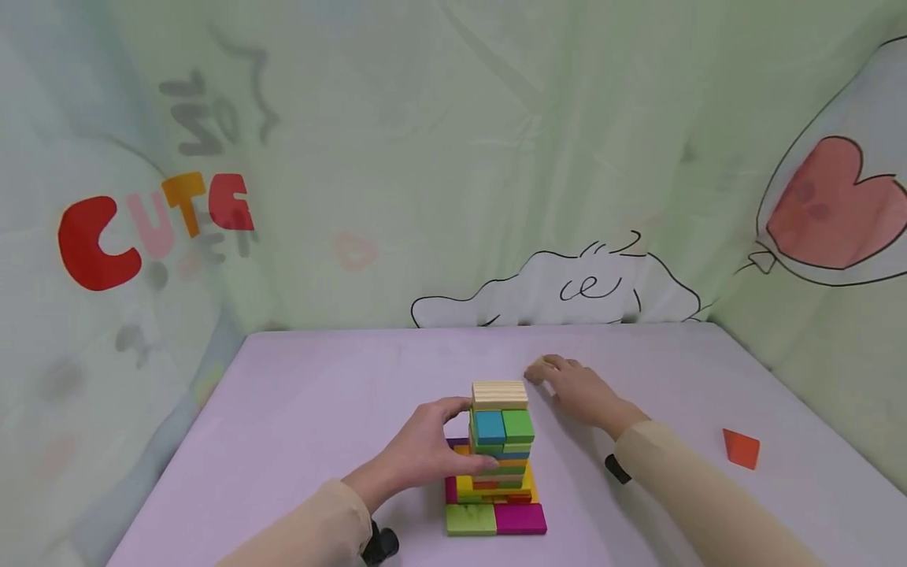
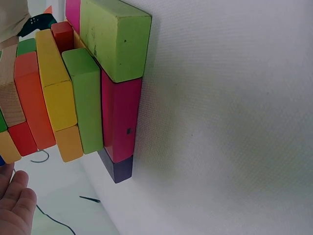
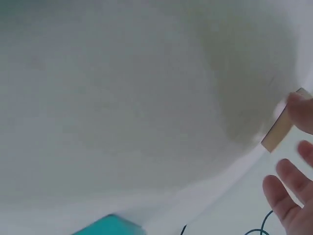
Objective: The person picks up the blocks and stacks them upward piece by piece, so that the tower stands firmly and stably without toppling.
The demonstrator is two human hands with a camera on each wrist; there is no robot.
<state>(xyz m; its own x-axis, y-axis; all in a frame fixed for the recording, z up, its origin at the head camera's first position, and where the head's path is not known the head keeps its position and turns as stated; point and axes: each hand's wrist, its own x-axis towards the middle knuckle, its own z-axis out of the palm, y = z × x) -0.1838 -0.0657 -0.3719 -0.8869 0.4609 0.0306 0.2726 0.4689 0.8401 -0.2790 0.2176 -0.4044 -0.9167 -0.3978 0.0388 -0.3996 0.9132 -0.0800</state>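
Note:
A tower of coloured wooden blocks (image 1: 501, 437) stands on a wider base of yellow, lime and magenta blocks (image 1: 520, 518), with plain wooden blocks (image 1: 499, 394) on top. My left hand (image 1: 418, 449) holds the tower from its left side, thumb across the front and fingers towards the back. In the left wrist view, the fingertips (image 2: 17, 193) are close to the ends of the blocks. Farther back and to the right, my right hand (image 1: 581, 394) pinches a plain wooden block (image 3: 279, 131) low over the table; its thumb partly covers the block.
An orange-red block (image 1: 742, 449) lies on the white table (image 1: 340, 378) to the right. A blurred teal shape (image 3: 110, 226) shows at the bottom of the right wrist view. Printed curtains (image 1: 397, 157) surround the table at the back and sides.

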